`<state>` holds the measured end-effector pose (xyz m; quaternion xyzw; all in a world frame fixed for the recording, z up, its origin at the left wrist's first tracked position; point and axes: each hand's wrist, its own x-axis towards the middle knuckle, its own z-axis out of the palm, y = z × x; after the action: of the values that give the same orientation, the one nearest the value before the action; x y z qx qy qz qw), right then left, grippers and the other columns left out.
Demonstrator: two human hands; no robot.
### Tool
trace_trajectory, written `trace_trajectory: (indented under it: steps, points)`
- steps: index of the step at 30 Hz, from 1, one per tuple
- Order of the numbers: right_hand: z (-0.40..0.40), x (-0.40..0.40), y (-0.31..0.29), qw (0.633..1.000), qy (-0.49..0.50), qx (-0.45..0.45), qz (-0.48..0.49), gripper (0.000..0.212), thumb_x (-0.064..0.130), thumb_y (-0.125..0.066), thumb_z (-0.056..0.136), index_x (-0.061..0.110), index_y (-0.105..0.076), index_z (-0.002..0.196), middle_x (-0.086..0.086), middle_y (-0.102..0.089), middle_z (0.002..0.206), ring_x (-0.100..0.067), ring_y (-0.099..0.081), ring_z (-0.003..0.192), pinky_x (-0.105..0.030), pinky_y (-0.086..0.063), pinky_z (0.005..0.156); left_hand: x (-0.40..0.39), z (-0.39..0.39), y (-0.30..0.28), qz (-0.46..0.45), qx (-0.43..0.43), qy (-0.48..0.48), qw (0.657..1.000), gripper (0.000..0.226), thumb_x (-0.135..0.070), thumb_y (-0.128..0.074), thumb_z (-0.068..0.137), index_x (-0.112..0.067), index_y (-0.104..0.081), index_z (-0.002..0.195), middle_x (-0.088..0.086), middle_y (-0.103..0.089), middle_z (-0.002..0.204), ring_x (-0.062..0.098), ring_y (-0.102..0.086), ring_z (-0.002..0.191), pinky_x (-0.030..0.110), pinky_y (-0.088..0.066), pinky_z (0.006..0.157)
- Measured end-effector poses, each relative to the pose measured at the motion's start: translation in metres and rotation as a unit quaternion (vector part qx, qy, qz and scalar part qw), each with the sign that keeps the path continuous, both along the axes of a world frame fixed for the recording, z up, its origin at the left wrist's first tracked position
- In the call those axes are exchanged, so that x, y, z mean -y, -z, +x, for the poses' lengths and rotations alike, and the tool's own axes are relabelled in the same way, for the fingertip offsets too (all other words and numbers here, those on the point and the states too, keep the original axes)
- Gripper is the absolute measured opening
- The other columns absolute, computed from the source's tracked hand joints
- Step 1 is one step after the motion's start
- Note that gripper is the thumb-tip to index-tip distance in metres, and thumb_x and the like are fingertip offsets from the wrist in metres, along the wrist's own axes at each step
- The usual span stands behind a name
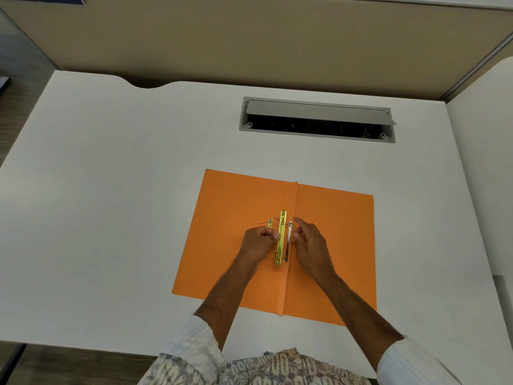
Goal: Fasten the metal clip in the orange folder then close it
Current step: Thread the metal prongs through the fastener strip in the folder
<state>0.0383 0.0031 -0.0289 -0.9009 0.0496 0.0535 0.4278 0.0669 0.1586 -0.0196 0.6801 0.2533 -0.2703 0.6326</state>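
Left grip (pixel 261 240) pinched the metal clip (pixel 282 237); right grip (pixel 308 240) hovered open just beside. Clip's long axis ran along the orange folder (pixel 333 245) spine

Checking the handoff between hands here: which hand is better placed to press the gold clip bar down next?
Likely the left hand: its fingers already pinch the gold clip bar mid-length on the open orange folder. The right hand is open beside the silver strip, near the crease.
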Motion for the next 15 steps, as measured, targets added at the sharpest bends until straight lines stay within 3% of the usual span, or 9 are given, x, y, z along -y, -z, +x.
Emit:
trace_trajectory:
  steps: [4,10,15]
  points:
    - [0.018,-0.002,-0.002,1.0,-0.018,-0.024,-0.008,0.038,0.014,-0.052,0.098,0.019,-0.054,0.136,-0.002,-0.057,0.098,-0.013,-0.053,0.086,-0.024,-0.042,0.077,0.0,-0.002,-0.001,-0.013,0.001,-0.008,1.0,0.015,-0.006,-0.066,0.089,-0.015,-0.071,0.077,0.007,-0.065,0.08,0.018,-0.053,0.073,0.025,-0.04,0.06]
    - [0.042,-0.01,-0.001,0.998,-0.041,-0.032,-0.032,0.029,0.024,-0.062,0.092,0.024,-0.067,0.12,0.004,-0.048,0.08,-0.007,-0.048,0.069,-0.022,-0.038,0.063,0.0,-0.005,0.0,-0.021,0.007,-0.038,0.999,0.015,-0.003,-0.066,0.088,-0.013,-0.071,0.079,-0.003,-0.065,0.069,0.006,-0.054,0.06,0.01,-0.042,0.048]
    - [0.051,-0.012,-0.003,0.998,-0.044,-0.027,-0.042,0.013,0.022,-0.068,0.088,0.017,-0.074,0.098,-0.003,-0.057,0.086,-0.015,-0.055,0.074,-0.033,-0.047,0.067,-0.003,-0.009,0.003,-0.018,0.013,-0.048,0.999,0.012,-0.006,-0.067,0.09,-0.013,-0.07,0.082,-0.002,-0.061,0.067,0.006,-0.05,0.056,0.014,-0.04,0.046]
